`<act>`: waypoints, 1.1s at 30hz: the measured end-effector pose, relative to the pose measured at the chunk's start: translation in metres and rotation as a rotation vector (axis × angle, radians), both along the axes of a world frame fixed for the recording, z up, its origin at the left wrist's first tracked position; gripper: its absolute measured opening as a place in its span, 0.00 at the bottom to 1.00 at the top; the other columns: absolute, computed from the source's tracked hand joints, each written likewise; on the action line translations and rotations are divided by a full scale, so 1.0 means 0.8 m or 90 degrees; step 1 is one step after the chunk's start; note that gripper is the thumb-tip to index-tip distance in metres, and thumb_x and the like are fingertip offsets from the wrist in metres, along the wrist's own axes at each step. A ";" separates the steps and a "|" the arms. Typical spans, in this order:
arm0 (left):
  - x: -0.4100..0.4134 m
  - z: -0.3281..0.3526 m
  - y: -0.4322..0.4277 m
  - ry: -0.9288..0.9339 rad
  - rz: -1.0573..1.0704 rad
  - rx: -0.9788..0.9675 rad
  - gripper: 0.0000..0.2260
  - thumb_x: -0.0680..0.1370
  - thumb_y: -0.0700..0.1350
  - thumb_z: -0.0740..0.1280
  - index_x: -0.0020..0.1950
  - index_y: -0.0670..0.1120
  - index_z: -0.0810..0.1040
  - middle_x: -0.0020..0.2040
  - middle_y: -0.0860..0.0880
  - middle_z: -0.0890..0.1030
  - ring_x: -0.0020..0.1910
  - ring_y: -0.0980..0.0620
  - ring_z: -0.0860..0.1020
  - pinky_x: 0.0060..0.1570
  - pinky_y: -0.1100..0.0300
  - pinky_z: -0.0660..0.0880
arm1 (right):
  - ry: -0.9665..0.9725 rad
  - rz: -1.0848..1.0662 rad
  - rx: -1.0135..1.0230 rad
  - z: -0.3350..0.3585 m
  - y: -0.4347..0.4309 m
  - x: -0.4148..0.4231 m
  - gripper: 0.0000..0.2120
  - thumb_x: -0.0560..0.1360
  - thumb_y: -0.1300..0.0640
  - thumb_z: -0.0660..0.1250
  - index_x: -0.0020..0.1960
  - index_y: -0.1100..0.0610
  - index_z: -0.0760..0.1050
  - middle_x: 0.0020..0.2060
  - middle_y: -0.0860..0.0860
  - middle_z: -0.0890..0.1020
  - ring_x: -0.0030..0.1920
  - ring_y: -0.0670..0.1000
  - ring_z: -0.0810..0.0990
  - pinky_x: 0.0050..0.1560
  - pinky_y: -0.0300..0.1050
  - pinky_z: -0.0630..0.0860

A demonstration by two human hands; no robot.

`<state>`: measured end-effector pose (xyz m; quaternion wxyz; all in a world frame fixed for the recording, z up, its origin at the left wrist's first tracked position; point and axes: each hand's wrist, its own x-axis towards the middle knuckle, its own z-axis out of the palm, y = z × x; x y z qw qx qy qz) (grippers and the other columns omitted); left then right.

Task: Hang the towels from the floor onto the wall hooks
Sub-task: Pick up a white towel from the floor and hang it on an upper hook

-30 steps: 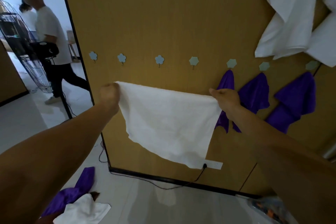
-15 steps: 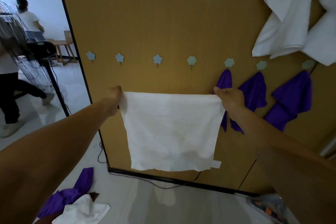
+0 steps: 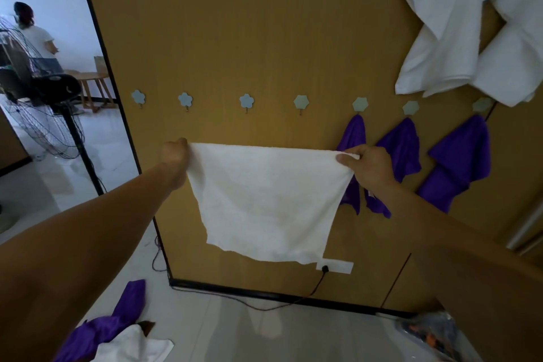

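A white towel point(image 3: 267, 203) hangs spread flat in front of the brown wall point(image 3: 264, 23). My left hand point(image 3: 174, 157) grips its upper left corner and my right hand point(image 3: 367, 166) pinches its upper right corner. Above it runs a row of flower-shaped wall hooks; the bare one point(image 3: 301, 103) is nearest over the towel, with three more bare hooks to its left. Three purple towels point(image 3: 461, 161) hang from the hooks to the right. On the floor at lower left lie a purple towel point(image 3: 117, 323) and a white towel point(image 3: 132, 347).
White towels point(image 3: 458, 26) hang high at the upper right. A wall socket point(image 3: 335, 267) with a black cable sits low on the wall. A standing fan point(image 3: 38, 103) and another person point(image 3: 35, 35) are in the opening at left. A bag point(image 3: 429, 335) lies at lower right.
The towel has shifted slightly and its lower edge has swung, now slanting toward the right. The view moved a little closer. A person who walked by at left is gone.
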<state>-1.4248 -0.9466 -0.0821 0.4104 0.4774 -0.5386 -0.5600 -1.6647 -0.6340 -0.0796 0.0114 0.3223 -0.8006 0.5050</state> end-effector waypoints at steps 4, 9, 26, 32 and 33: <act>-0.005 0.003 0.007 0.021 0.038 -0.001 0.17 0.81 0.52 0.55 0.64 0.44 0.71 0.49 0.49 0.73 0.52 0.47 0.70 0.50 0.52 0.67 | 0.143 -0.060 0.049 0.003 -0.007 -0.002 0.13 0.75 0.50 0.70 0.51 0.60 0.81 0.59 0.54 0.76 0.64 0.55 0.70 0.63 0.41 0.64; -0.005 0.019 0.028 0.010 0.001 -0.070 0.24 0.75 0.60 0.60 0.64 0.45 0.71 0.51 0.51 0.73 0.52 0.47 0.70 0.50 0.51 0.65 | -0.063 -0.032 -0.075 0.006 -0.018 0.003 0.07 0.77 0.49 0.66 0.48 0.52 0.75 0.48 0.50 0.80 0.50 0.52 0.79 0.53 0.53 0.77; 0.002 0.027 0.063 -0.170 -0.164 -0.369 0.12 0.78 0.55 0.60 0.39 0.50 0.72 0.36 0.51 0.70 0.40 0.50 0.72 0.41 0.57 0.67 | 0.150 0.067 0.327 0.013 -0.028 0.022 0.25 0.72 0.36 0.67 0.56 0.56 0.77 0.45 0.53 0.82 0.45 0.53 0.81 0.43 0.46 0.76; 0.005 -0.003 0.040 -0.418 -0.248 -0.259 0.18 0.80 0.53 0.58 0.46 0.39 0.76 0.47 0.38 0.76 0.44 0.44 0.75 0.47 0.52 0.72 | 0.034 0.158 0.187 -0.019 -0.027 0.024 0.10 0.75 0.47 0.69 0.40 0.52 0.76 0.36 0.45 0.78 0.39 0.46 0.77 0.40 0.36 0.70; 0.001 0.004 0.035 -0.364 -0.209 -0.271 0.17 0.80 0.54 0.58 0.44 0.40 0.74 0.43 0.39 0.74 0.41 0.45 0.74 0.43 0.53 0.70 | 0.029 0.166 0.170 -0.016 -0.027 0.024 0.09 0.76 0.47 0.69 0.41 0.51 0.76 0.36 0.44 0.78 0.41 0.47 0.78 0.40 0.36 0.70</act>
